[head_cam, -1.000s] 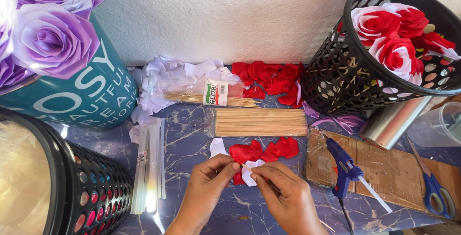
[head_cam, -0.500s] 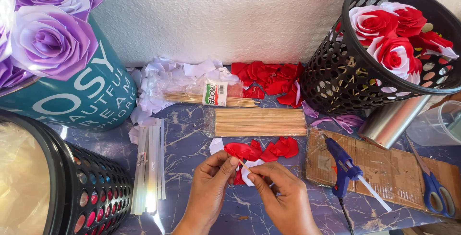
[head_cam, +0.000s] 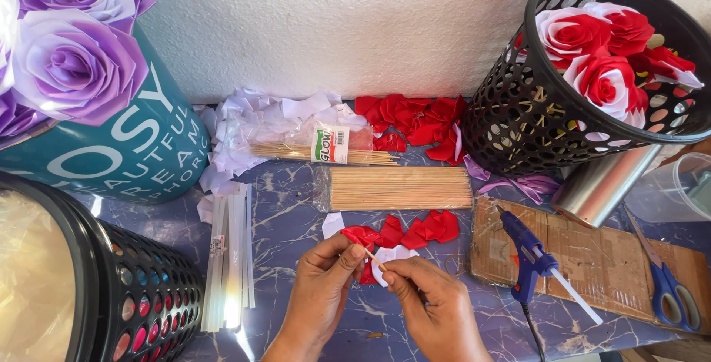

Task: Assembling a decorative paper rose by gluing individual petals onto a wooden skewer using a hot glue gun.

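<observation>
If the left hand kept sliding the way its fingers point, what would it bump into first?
The left hand points up and to the right, so it would probably meet the loose red petals first, then the bundle of wooden sticks behind them. Depth is hard to judge here.

petals (head_cam: 429, 227) red | glue gun (head_cam: 527, 255) blue | basket (head_cam: 518, 121) black

We hold our left hand (head_cam: 324, 288) and right hand (head_cam: 429, 304) close together, palms turned inward, thumbs and forefingers pinched, forearms angled in from below.
</observation>
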